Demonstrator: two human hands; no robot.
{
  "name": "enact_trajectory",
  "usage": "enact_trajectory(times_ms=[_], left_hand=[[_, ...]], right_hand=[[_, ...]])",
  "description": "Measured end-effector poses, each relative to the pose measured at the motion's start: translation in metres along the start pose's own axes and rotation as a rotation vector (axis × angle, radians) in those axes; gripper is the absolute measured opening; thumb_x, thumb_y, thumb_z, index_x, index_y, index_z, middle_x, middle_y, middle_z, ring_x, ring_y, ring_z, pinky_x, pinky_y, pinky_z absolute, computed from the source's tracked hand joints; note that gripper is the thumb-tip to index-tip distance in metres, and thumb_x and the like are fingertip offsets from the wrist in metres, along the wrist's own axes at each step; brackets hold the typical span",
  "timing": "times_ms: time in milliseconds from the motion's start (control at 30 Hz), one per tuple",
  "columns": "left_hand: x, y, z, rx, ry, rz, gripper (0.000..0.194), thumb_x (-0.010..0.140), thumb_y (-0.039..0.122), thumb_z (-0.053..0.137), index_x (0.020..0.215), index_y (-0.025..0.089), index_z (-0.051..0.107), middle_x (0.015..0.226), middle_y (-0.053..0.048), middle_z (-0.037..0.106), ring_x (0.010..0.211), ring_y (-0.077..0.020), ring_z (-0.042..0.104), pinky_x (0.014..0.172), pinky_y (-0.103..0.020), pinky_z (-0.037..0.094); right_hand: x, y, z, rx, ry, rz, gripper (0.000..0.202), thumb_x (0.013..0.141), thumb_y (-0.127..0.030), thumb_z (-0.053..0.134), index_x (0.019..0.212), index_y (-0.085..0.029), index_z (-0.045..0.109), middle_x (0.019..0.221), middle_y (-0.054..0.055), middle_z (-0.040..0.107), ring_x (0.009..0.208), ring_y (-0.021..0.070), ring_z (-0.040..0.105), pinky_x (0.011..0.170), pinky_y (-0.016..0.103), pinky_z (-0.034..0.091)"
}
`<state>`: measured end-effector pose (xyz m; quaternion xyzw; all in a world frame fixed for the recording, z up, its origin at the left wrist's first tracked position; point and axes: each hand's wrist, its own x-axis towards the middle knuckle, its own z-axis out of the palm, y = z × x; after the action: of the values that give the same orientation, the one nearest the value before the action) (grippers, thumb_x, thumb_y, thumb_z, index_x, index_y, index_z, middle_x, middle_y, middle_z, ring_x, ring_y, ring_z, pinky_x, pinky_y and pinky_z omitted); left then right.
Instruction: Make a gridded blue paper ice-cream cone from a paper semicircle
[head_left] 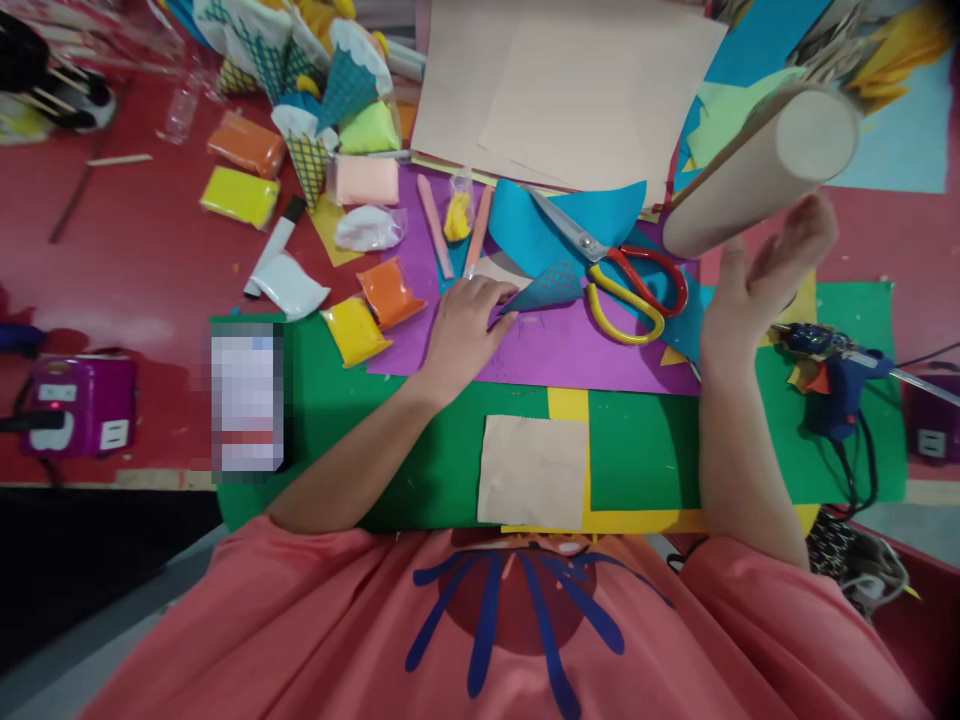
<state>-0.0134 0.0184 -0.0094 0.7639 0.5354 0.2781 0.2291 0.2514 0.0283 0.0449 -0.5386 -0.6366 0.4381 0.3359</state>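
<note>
My left hand (469,330) rests on the purple sheet (555,350), its thumb and fingers closed on the tip of a small blue patterned cone (550,287). My right hand (769,270) is raised on the right, fingers apart, beside a beige cardboard tube (750,180); nothing shows in its palm. Between the hands lie scissors (592,250) with one red and one yellow handle, partly on a curved blue piece (525,230). A beige square (534,470) lies near my body on the green mat (637,450).
Clay packets in orange (390,292), yellow (356,330) and white (289,285) lie left of my left hand. A blue glue gun (844,390) with a cord is at the right. Finished cones (349,80) stand at the back left, near large beige sheets (570,90).
</note>
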Motion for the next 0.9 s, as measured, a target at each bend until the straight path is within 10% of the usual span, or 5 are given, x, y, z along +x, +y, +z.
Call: enact_trajectory(times_ms=[267,433,667,800,900], left_hand=[[0.0,0.0,-0.001,-0.082,-0.019,0.014,0.005,0.087,0.029,0.06,0.089,0.025,0.063,0.089,-0.004,0.066,0.088,-0.0239,0.057,0.084,-0.037,0.039],[0.001,-0.002,-0.002,-0.15,0.032,-0.014,0.013,0.087,0.036,0.06,0.078,0.026,0.059,0.079,-0.003,0.062,0.083,-0.0236,0.054,0.083,-0.037,0.039],[0.003,-0.006,-0.006,-0.135,0.091,-0.028,0.009,0.089,0.032,0.058,0.082,0.026,0.058,0.083,-0.004,0.06,0.085,-0.0225,0.053,0.084,-0.037,0.041],[0.003,-0.006,-0.01,-0.145,0.118,-0.043,0.006,0.089,0.029,0.058,0.088,0.025,0.062,0.091,-0.005,0.059,0.09,-0.0222,0.053,0.088,-0.037,0.042],[0.003,-0.002,-0.015,-0.192,0.219,-0.049,0.01,0.086,0.029,0.063,0.095,0.024,0.066,0.095,-0.005,0.057,0.086,-0.0192,0.054,0.084,-0.034,0.045]], right_hand=[[-0.032,-0.021,0.013,-0.16,0.061,-0.161,0.017,0.087,-0.037,0.059,0.095,-0.024,0.067,0.09,0.005,0.068,0.082,0.0199,0.062,0.073,0.035,0.049],[-0.035,-0.022,0.051,-0.391,-0.608,-0.272,0.021,0.09,-0.033,0.057,0.08,-0.018,0.066,0.077,0.005,0.067,0.07,0.016,0.059,0.063,0.028,0.04],[-0.046,-0.024,0.087,-0.547,-0.79,-0.518,0.019,0.087,-0.031,0.062,0.076,-0.015,0.065,0.074,0.007,0.062,0.079,0.0207,0.054,0.074,0.034,0.038],[-0.043,-0.026,0.078,-0.183,-0.822,-0.314,0.013,0.085,-0.018,0.057,0.073,-0.017,0.057,0.073,0.002,0.057,0.072,0.0143,0.05,0.07,0.029,0.039],[-0.035,-0.02,0.062,0.132,-0.617,-0.038,0.012,0.08,-0.026,0.059,0.074,-0.019,0.051,0.074,0.0,0.052,0.066,0.0118,0.046,0.06,0.025,0.037]])
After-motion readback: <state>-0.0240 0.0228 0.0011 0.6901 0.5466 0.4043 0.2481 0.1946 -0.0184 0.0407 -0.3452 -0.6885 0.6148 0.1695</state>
